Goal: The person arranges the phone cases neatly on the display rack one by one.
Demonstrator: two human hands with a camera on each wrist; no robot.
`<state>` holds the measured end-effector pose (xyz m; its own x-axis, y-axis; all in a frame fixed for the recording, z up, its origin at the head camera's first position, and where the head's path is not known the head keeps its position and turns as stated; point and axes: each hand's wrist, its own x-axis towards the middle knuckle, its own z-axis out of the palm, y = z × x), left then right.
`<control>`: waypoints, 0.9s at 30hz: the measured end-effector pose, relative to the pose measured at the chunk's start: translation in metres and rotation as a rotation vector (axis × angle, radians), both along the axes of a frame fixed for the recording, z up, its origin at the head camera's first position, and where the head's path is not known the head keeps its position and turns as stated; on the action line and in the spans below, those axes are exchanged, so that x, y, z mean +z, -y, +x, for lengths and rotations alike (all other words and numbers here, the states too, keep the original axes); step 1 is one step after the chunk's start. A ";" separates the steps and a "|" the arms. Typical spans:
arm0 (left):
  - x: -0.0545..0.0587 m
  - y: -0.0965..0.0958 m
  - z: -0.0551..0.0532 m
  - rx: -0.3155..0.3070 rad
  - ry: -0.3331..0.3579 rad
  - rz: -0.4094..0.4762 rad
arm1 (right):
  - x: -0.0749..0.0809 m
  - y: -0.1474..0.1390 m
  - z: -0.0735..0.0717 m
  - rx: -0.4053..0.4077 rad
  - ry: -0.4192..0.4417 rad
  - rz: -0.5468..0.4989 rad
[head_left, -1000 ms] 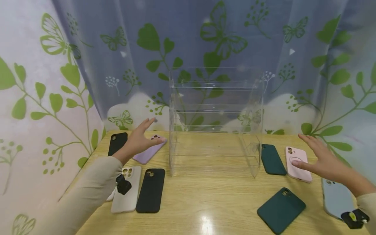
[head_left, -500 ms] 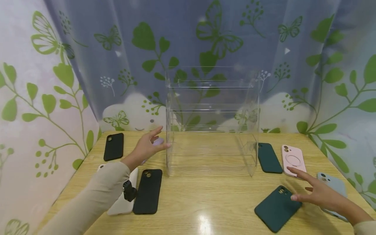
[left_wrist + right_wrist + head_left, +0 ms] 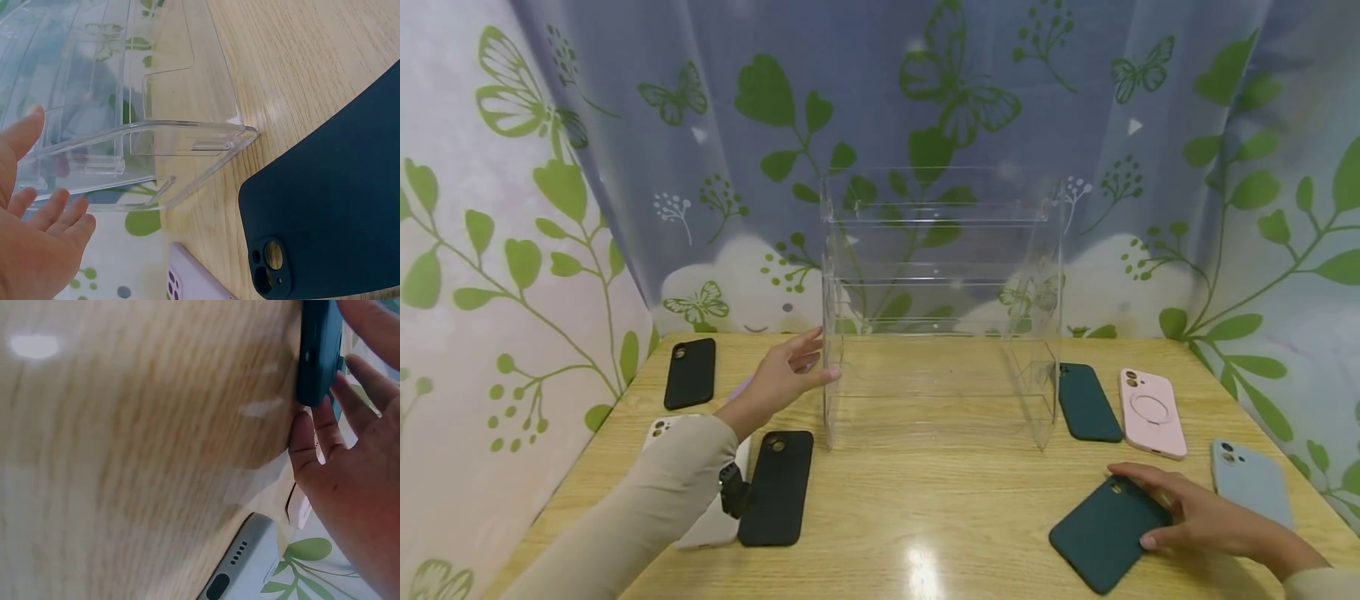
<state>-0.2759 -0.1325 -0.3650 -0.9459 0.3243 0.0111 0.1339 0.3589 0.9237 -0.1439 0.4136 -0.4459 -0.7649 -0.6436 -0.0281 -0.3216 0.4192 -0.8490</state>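
Observation:
A clear acrylic tiered display rack [image 3: 936, 333] stands at the middle of the table. Beside its left side panel is my left hand [image 3: 778, 375], thumb and fingers spread; they look close to or against the panel, and contact is hard to tell. A purple phone case [image 3: 190, 275] lies partly hidden behind that hand. At the front right, my right hand [image 3: 1195, 512] grips a dark green phone case [image 3: 1101, 533], with fingers along its top edge and the thumb at its right edge. In the right wrist view the green case [image 3: 317, 356] shows edge-on between thumb and fingers.
Left of the rack lie two black phone cases [image 3: 777, 487] [image 3: 691, 372] and a white one [image 3: 711, 525] partly under my sleeve. On the right are another dark green case [image 3: 1088, 404], a pink case [image 3: 1152, 412] and a light blue case [image 3: 1251, 483]. A patterned curtain [image 3: 880, 125] hangs behind the table.
My right hand has come down from above the pink case to the front dark green case and taken hold of it. My left hand has shifted right to the rack's side panel.

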 end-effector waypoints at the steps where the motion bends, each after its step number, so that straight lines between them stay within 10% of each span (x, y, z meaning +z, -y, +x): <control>1: 0.000 -0.001 0.000 0.004 0.006 0.003 | -0.001 0.000 -0.001 0.015 -0.016 -0.004; 10: 0.001 -0.005 0.002 0.044 0.045 0.026 | -0.001 -0.003 -0.005 0.117 -0.018 -0.036; 19: 0.001 -0.005 0.003 0.076 0.042 0.021 | -0.009 0.006 -0.021 0.147 -0.358 -0.024; 27: 0.000 -0.006 0.003 0.113 0.052 0.034 | -0.009 0.017 -0.036 0.062 -0.401 0.017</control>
<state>-0.2725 -0.1268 -0.3645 -0.9759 0.2161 -0.0297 0.0461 0.3371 0.9404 -0.1800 0.3969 -0.4550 -0.6772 -0.6906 0.2540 -0.6509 0.4013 -0.6444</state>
